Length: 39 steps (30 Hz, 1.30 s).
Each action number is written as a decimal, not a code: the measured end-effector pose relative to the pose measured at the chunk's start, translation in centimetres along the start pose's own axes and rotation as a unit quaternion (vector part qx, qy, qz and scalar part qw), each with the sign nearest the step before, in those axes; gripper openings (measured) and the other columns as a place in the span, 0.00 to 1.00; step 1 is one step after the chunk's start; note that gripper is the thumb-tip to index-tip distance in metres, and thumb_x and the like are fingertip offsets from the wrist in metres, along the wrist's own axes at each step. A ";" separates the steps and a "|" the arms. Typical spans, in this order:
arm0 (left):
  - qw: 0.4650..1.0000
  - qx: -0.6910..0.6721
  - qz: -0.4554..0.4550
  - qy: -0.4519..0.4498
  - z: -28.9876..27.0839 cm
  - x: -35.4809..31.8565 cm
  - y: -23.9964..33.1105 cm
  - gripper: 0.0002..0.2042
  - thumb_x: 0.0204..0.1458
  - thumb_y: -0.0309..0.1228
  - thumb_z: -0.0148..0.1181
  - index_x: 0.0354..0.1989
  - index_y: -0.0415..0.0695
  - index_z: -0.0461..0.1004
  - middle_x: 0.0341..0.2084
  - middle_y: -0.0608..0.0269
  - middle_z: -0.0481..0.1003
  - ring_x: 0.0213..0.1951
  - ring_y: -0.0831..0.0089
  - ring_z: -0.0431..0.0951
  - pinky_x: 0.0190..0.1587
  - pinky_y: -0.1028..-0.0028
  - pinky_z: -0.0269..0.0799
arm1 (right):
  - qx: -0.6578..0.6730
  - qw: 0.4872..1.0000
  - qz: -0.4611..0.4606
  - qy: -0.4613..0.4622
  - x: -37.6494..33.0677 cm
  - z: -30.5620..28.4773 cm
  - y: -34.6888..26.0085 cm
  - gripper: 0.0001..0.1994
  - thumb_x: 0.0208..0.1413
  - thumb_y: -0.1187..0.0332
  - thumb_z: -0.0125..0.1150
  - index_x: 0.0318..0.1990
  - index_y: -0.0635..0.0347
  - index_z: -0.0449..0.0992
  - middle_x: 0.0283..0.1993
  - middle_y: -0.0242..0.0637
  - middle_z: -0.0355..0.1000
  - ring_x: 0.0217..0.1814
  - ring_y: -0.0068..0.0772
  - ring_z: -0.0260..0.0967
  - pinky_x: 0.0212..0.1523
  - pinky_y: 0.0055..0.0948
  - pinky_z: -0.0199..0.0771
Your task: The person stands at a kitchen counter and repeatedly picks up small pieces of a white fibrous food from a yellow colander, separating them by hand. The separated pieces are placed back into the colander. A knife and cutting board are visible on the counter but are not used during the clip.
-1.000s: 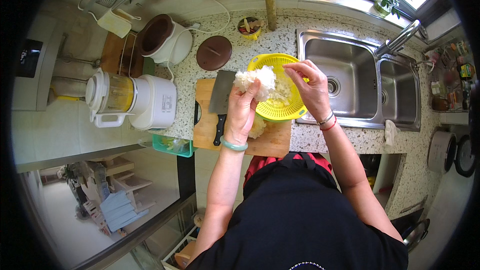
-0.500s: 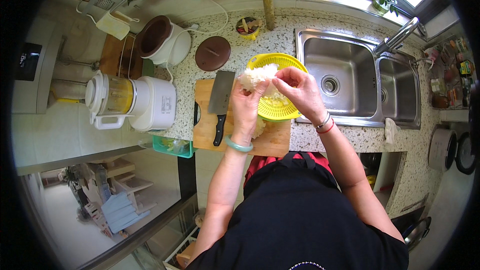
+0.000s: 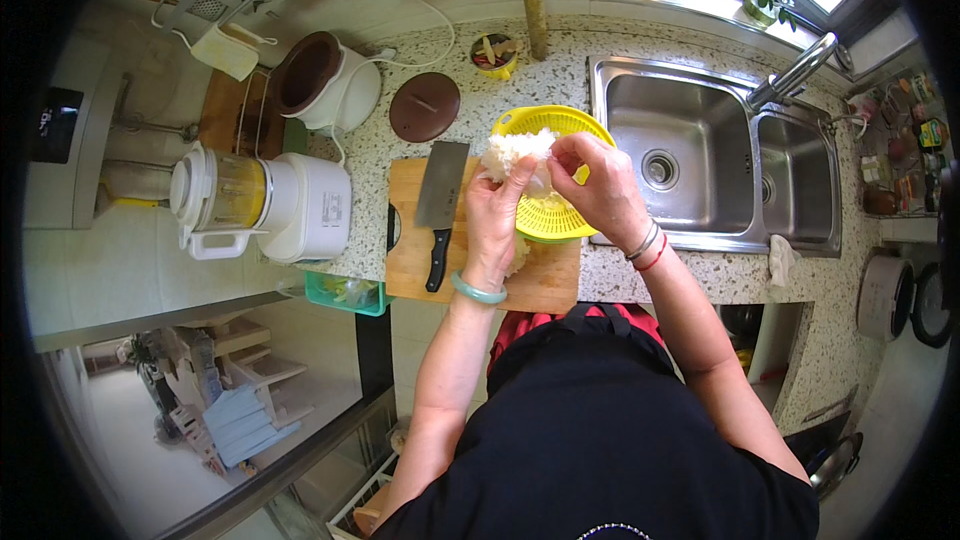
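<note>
A frilly cluster of white fungus (image 3: pixel 518 148) is gripped in my left hand (image 3: pixel 490 205), thumb across its near side. The fingers of my right hand (image 3: pixel 600 175) are pinched together at the cluster's right edge; whatever small bit they hold is hidden. Both hands are over a yellow strainer basket (image 3: pixel 555 227), in which pale pieces lie partly covered by my hands. The basket overlaps the far right part of a wooden cutting board (image 3: pixel 545 280). A cleaver (image 3: pixel 440 190) with a black handle lies on the board, left of my left hand. More pale fungus (image 3: pixel 520 256) shows beside my left wrist.
A double steel sink (image 3: pixel 690 150) with a faucet (image 3: pixel 795 70) is at the right. Toward the back left are a brown lid (image 3: pixel 425 107), a white cooker with a brown pot (image 3: pixel 330 80) and a small yellow bowl (image 3: pixel 495 58). A blender (image 3: pixel 260 200) stands left; a teal bin (image 3: pixel 345 292) hangs below the counter edge.
My right-hand fingers have shifted slightly at the cluster's edge, and the cluster has turned a little in my left hand. Everything else has stayed in place.
</note>
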<state>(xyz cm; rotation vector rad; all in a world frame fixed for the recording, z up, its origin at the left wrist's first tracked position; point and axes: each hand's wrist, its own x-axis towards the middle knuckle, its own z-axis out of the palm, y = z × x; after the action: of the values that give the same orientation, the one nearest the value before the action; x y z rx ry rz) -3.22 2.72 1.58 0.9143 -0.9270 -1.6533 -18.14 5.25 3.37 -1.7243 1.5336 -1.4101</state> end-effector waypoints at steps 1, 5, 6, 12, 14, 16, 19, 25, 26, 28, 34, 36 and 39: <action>1.000 -0.001 -0.006 0.000 0.0 0.0 0.1 0.17 0.53 0.35 0.67 0.48 0.41 0.74 0.41 0.65 0.78 0.42 0.79 0.76 0.46 0.77 0.71 | -0.004 1.000 -0.004 0.002 0.0 0.0 0.1 0.07 0.48 0.77 0.65 0.34 0.64 0.74 0.29 0.39 0.75 0.29 0.31 0.76 0.32 0.27 0.76; 1.000 -0.003 -0.017 -0.006 0.0 -0.1 0.2 0.17 0.53 0.34 0.67 0.48 0.40 0.75 0.41 0.65 0.78 0.42 0.79 0.76 0.46 0.77 0.72 | -0.028 0.999 -0.022 0.016 0.1 0.1 0.1 0.07 0.47 0.79 0.64 0.34 0.65 0.74 0.28 0.39 0.75 0.28 0.31 0.76 0.32 0.27 0.76; 1.000 -0.002 -0.016 -0.008 0.0 -0.1 0.2 0.17 0.53 0.34 0.67 0.48 0.40 0.75 0.41 0.64 0.78 0.42 0.79 0.77 0.46 0.77 0.72 | -0.031 0.999 -0.022 0.023 0.1 0.1 0.1 0.07 0.47 0.79 0.64 0.34 0.65 0.74 0.28 0.39 0.75 0.29 0.30 0.76 0.32 0.27 0.76; 0.999 -0.028 -0.038 -0.014 -0.1 -0.1 0.4 0.17 0.53 0.34 0.68 0.48 0.40 0.75 0.42 0.63 0.78 0.42 0.77 0.77 0.47 0.76 0.72 | 0.004 0.998 0.013 0.058 -0.1 0.6 0.6 0.06 0.48 0.78 0.64 0.33 0.66 0.75 0.28 0.39 0.76 0.29 0.26 0.75 0.34 0.24 0.76; 0.998 -0.034 -0.046 -0.021 -0.4 -0.1 0.3 0.17 0.54 0.32 0.65 0.50 0.40 0.73 0.43 0.63 0.77 0.44 0.77 0.77 0.48 0.75 0.73 | 0.018 0.997 0.046 0.065 -0.1 0.7 0.6 0.05 0.49 0.78 0.64 0.34 0.67 0.75 0.28 0.38 0.76 0.29 0.23 0.75 0.35 0.23 0.76; 0.997 -0.044 -0.050 -0.027 -0.6 -0.1 0.2 0.16 0.55 0.32 0.64 0.50 0.39 0.72 0.43 0.64 0.77 0.44 0.77 0.77 0.49 0.75 0.73 | 0.044 0.994 0.075 0.068 -0.1 0.7 0.7 0.05 0.49 0.76 0.64 0.34 0.66 0.76 0.28 0.37 0.77 0.29 0.24 0.76 0.34 0.24 0.76; 0.997 -0.057 -0.049 -0.030 -0.9 -0.1 0.2 0.16 0.56 0.32 0.64 0.50 0.40 0.72 0.44 0.64 0.77 0.44 0.76 0.77 0.50 0.74 0.73 | 0.100 0.985 0.125 0.069 -0.3 0.9 1.2 0.05 0.51 0.75 0.64 0.34 0.67 0.77 0.28 0.36 0.77 0.30 0.22 0.76 0.35 0.23 0.77; 0.997 -0.059 -0.043 -0.016 -1.7 0.1 0.0 0.16 0.56 0.32 0.63 0.50 0.39 0.72 0.46 0.62 0.76 0.46 0.75 0.77 0.52 0.73 0.73 | 0.196 0.961 0.185 0.060 -0.2 0.7 1.4 0.06 0.56 0.73 0.63 0.35 0.69 0.77 0.29 0.33 0.77 0.31 0.17 0.75 0.34 0.19 0.75; 0.997 -0.062 -0.036 -0.018 -1.7 0.2 -0.1 0.16 0.57 0.32 0.62 0.50 0.39 0.72 0.46 0.61 0.76 0.46 0.74 0.77 0.52 0.72 0.74 | 0.207 0.958 0.187 0.061 -0.3 0.7 1.5 0.06 0.57 0.73 0.62 0.35 0.69 0.77 0.29 0.33 0.77 0.31 0.17 0.74 0.34 0.19 0.75; 0.998 -0.063 -0.029 -0.013 -2.0 0.3 -0.2 0.16 0.57 0.32 0.62 0.51 0.38 0.72 0.46 0.60 0.76 0.46 0.74 0.77 0.52 0.72 0.74 | 0.186 0.964 0.176 0.069 -0.4 0.5 1.5 0.07 0.57 0.72 0.62 0.36 0.69 0.77 0.29 0.33 0.78 0.32 0.17 0.74 0.34 0.19 0.75; 0.998 -0.056 -0.025 0.001 -2.5 0.3 0.2 0.16 0.57 0.32 0.62 0.51 0.37 0.72 0.47 0.59 0.76 0.47 0.72 0.77 0.52 0.70 0.75 | 0.169 0.968 0.172 0.069 -0.5 0.1 2.1 0.07 0.57 0.72 0.63 0.36 0.69 0.77 0.31 0.35 0.78 0.32 0.19 0.76 0.36 0.20 0.76; 0.998 -0.058 -0.027 -0.003 -2.6 0.2 0.2 0.16 0.57 0.32 0.61 0.51 0.37 0.72 0.47 0.58 0.76 0.47 0.72 0.77 0.52 0.70 0.74 | 0.146 0.976 0.146 0.074 -0.5 0.0 2.1 0.07 0.57 0.72 0.63 0.37 0.68 0.77 0.32 0.37 0.78 0.32 0.21 0.76 0.35 0.21 0.76; 0.997 -0.073 -0.028 -0.014 -2.4 0.1 0.2 0.16 0.57 0.31 0.61 0.51 0.37 0.72 0.47 0.59 0.76 0.47 0.72 0.77 0.53 0.71 0.74 | 0.053 0.993 0.074 0.075 -0.5 -0.2 2.0 0.05 0.55 0.74 0.63 0.37 0.67 0.78 0.32 0.39 0.77 0.31 0.27 0.76 0.33 0.25 0.75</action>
<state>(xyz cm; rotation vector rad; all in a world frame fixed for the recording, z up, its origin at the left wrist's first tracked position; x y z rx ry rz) -1.05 2.24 0.74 0.8264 -0.7931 -1.7617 -19.18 5.15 1.62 -1.4401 1.5972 -1.5442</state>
